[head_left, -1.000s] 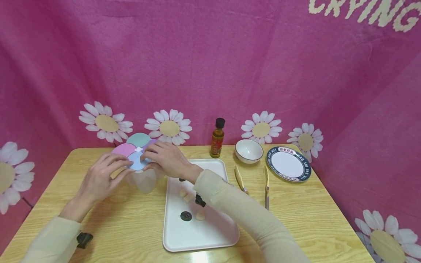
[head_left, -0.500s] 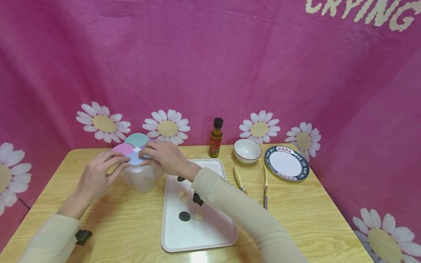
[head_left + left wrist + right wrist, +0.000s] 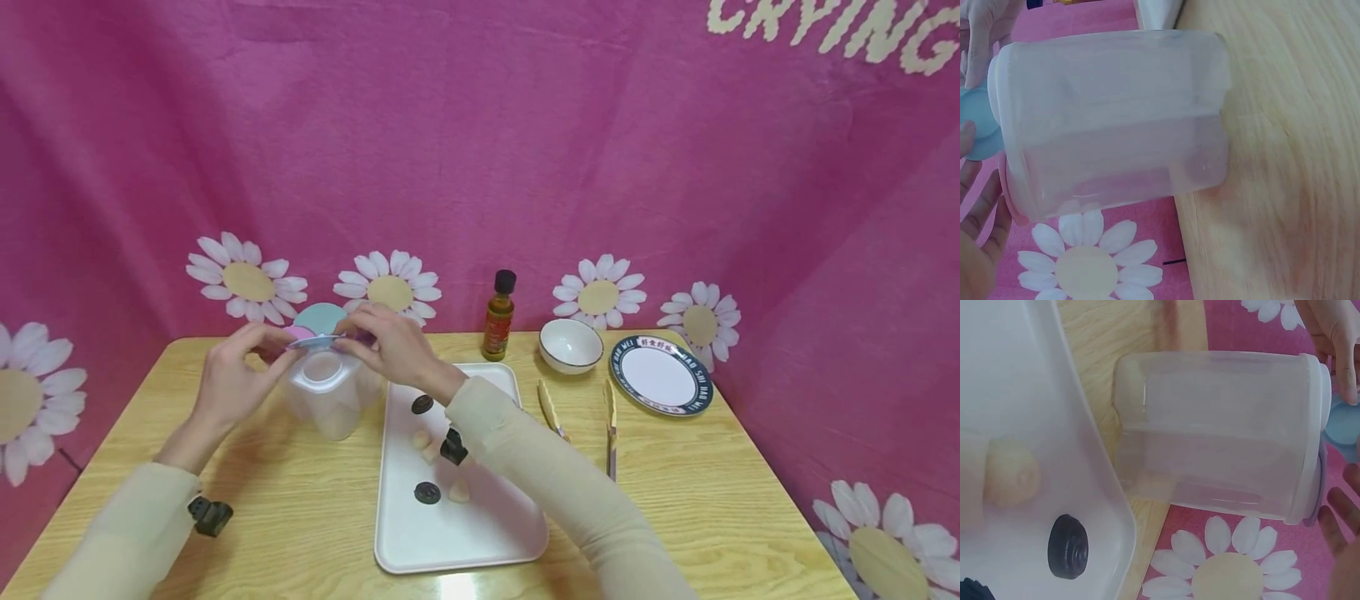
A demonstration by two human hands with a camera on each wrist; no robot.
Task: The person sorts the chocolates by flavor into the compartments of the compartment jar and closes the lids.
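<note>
Lid (image 3: 318, 342), blue, sits tilted up over the clear container (image 3: 335, 410), left hand (image 3: 234, 372) and right hand (image 3: 396, 343) pinching its edges. We judge uneven pulling could tip the container beside the tray (image 3: 487, 537), or a thin pinch could slip.

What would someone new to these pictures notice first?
Probably the bright pink cloth printed with big daisies, filling the background. Next, left of the white tray, the left hand and right hand hold a blue lid tilted up at a translucent container's opening.
</note>
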